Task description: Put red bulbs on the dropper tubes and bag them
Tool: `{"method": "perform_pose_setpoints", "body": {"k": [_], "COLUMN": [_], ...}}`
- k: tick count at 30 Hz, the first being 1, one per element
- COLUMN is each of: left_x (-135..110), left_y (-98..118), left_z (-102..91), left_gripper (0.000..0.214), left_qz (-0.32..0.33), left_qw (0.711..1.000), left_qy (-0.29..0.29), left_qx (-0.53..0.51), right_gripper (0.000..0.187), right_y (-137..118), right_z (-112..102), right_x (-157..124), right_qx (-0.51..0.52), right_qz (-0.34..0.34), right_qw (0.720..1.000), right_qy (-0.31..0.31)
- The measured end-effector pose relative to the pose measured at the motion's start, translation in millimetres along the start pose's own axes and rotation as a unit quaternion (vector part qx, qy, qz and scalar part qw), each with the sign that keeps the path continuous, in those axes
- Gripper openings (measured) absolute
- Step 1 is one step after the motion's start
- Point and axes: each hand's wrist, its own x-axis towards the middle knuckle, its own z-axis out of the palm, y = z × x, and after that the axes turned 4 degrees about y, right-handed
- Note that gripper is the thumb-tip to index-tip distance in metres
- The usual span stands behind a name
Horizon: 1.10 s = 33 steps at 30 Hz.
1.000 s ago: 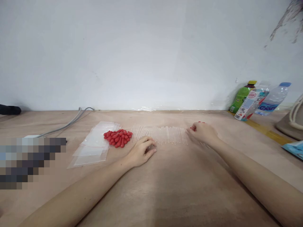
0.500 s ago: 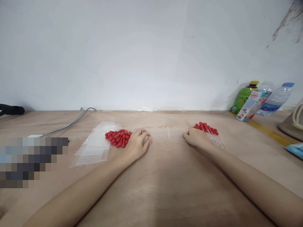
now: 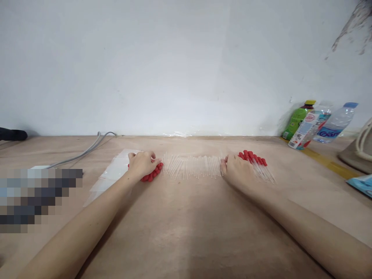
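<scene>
A row of several clear glass tubes (image 3: 193,166) lies on the brown table (image 3: 188,224). My left hand (image 3: 142,163) rests curled over a heap of red rubber caps (image 3: 151,175) at the row's left end; what its fingers hold is hidden. My right hand (image 3: 236,169) sits at the row's right end, fingers curled against the tubes. Right of it lie several tubes fitted with red caps (image 3: 254,158).
Clear plastic bags (image 3: 114,172) lie left of the red caps. A grey cable (image 3: 87,149) runs to the back wall. Three bottles (image 3: 314,124) stand at the back right, with a bag (image 3: 360,151) and a blue packet (image 3: 360,182) near the right edge.
My left hand has moved left from the tubes onto the heap of red caps. My right hand has shifted left, uncovering the capped tubes and pressing on the row's right end.
</scene>
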Motion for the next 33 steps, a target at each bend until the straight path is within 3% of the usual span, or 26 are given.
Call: {"method": "perform_pose_setpoints", "body": {"k": [5, 14, 19, 22, 24, 28, 33], "left_x": [-1, -2, -2, -8, -17, -43, -66], "left_y": [1, 1, 7, 22, 37, 64, 77], "left_z": [0.2, 2.5, -4.3, -3.9, 1.1, 17.6, 31.1], "left_gripper": [0.031, 0.032, 0.033, 0.034, 0.033, 0.023, 0.014], "left_qz": [0.0, -0.003, 0.003, 0.059, 0.121, 0.242, 0.266], "left_qw": [1.0, 1.0, 0.996, 0.984, 0.97, 0.933, 0.909], "left_qy": [0.001, 0.017, 0.091, 0.155, 0.166, 0.126, 0.084], "left_qx": [0.006, 0.023, 0.008, -0.059, -0.126, -0.234, -0.309], "right_gripper": [0.034, 0.024, 0.025, 0.022, 0.02, 0.019, 0.014], "right_y": [-6, -6, -5, -4, -4, -5, -8], "right_z": [7, 12, 17, 17, 16, 13, 12], "right_x": [-12, -15, -14, -13, -13, -15, -20], "right_qx": [0.03, 0.14, 0.153, 0.165, 0.176, 0.211, 0.262], "right_qz": [-0.114, -0.222, -0.257, -0.266, -0.266, -0.262, -0.279], "right_qw": [0.991, 0.954, 0.937, 0.932, 0.932, 0.93, 0.915], "right_qy": [0.066, 0.144, 0.183, 0.18, 0.17, 0.146, 0.125]}}
